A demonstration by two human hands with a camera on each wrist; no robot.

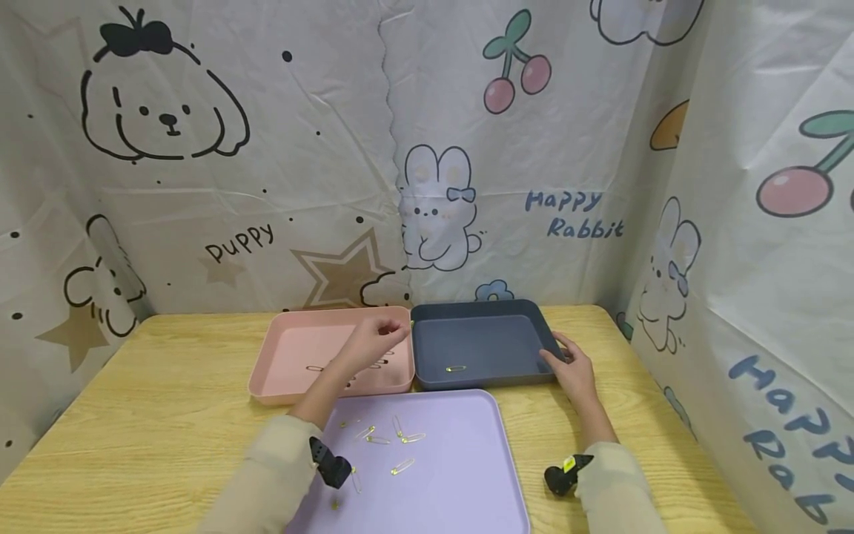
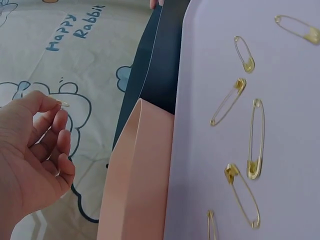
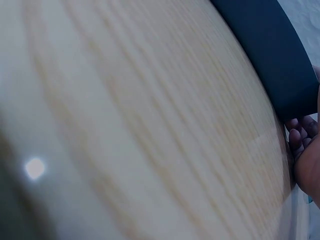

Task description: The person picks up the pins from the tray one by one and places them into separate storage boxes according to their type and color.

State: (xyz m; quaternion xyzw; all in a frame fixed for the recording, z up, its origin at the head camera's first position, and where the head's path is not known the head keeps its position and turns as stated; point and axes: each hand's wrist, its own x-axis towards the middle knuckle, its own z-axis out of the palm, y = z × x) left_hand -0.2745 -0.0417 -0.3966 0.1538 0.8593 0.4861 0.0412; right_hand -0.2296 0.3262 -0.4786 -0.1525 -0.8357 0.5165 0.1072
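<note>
Loose pins [image 2: 253, 170] lay towards the purple tray's [image 1: 467, 460] left edge. The right hand [image 1: 577, 371] gripped the dark tray's [image 1: 487, 341] right edge. We found the left hand [image 1: 375, 340] pinching a pin [image 2: 63, 103], end protruding, over the pink tray's [image 1: 296, 345] right edge, just left of the dark tray.

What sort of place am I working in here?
Probably a small screened-off sorting station: a wood-grain table, cartoon-printed sheeting behind and beside it, and safety pins scattered on a lavender tray. The wider room isn't visible.
</note>
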